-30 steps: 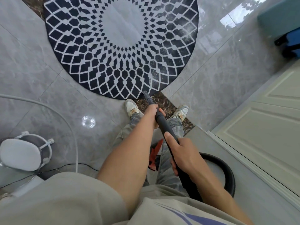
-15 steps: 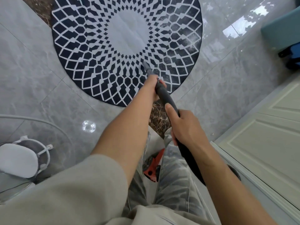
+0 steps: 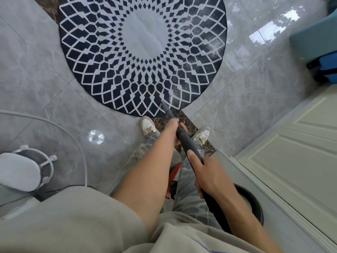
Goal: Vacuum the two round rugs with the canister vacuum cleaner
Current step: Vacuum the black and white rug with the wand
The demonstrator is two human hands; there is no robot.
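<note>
A round black rug with a white lattice pattern and a pale centre [image 3: 142,52] lies on the grey tiled floor ahead of my feet. The dark vacuum wand [image 3: 184,141] slants from my waist down to the rug, its narrow tip touching the rug's near edge. My left hand [image 3: 175,127] grips the wand near the front. Further back my right hand [image 3: 209,172] holds the wand with the forefinger laid straight along it. The black hose [image 3: 255,203] loops behind my right arm. A red and black part of the canister [image 3: 173,179] shows between my legs.
A white stool [image 3: 20,172] under a round glass tabletop [image 3: 73,132] stands at the left. A cream panelled door [image 3: 295,161] runs along the right. A teal seat [image 3: 313,41] and a blue case [image 3: 326,68] sit at the far right.
The wand tip has been drawn back from the rug's inner pattern to its near edge. Both arms came back toward my body, and my shoes are in view again.
</note>
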